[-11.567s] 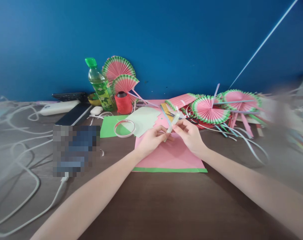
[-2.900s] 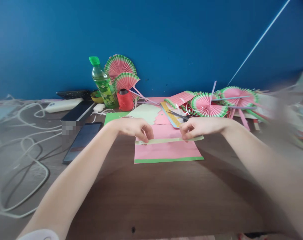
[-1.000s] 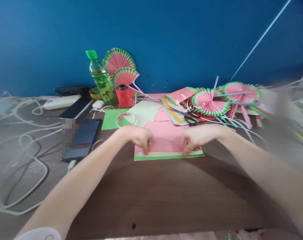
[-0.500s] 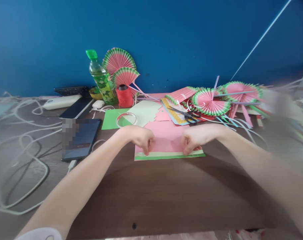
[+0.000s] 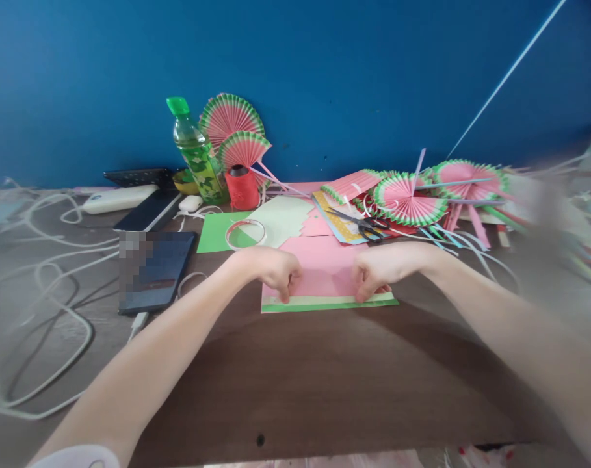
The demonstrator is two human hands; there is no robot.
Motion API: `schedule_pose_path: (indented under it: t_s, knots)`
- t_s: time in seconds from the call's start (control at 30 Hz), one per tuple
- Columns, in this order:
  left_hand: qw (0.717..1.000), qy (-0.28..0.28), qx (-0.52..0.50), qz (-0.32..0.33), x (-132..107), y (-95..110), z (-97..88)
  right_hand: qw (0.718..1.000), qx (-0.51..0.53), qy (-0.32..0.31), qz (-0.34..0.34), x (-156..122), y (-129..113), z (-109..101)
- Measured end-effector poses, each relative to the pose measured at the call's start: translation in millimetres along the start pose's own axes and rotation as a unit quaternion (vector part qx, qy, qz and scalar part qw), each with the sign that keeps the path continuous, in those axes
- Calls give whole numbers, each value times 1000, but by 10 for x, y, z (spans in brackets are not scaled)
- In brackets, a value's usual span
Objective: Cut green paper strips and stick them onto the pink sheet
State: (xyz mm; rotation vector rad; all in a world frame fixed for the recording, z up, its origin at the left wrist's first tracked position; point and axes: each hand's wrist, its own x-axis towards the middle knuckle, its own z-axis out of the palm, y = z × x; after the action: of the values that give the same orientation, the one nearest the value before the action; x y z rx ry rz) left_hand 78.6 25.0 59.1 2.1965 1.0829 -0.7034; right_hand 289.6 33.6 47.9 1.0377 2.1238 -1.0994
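A pink paper sheet with a green strip along its near edge lies on the brown table. A pale strip lies along that edge, just above the green. My left hand presses its curled fingers on the strip's left end. My right hand does the same at the right end. Both hands' fingertips pinch down on the strip.
Behind the sheet lie a tape ring on green paper, scissors, red thread spool, green bottle and several pink-green paper fans. A phone and white cables lie at the left.
Over the earlier frames the pale strip was carried down from mid-sheet to the near edge. In the last second both hands have stayed still on it.
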Motion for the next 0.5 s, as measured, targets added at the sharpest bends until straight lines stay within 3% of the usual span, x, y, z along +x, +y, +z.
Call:
schedule_pose_path:
  t_s: [0.5]
  knots:
    - [1000, -3, 5, -3, 3, 0, -6, 999, -28, 29, 22, -5, -29, 48]
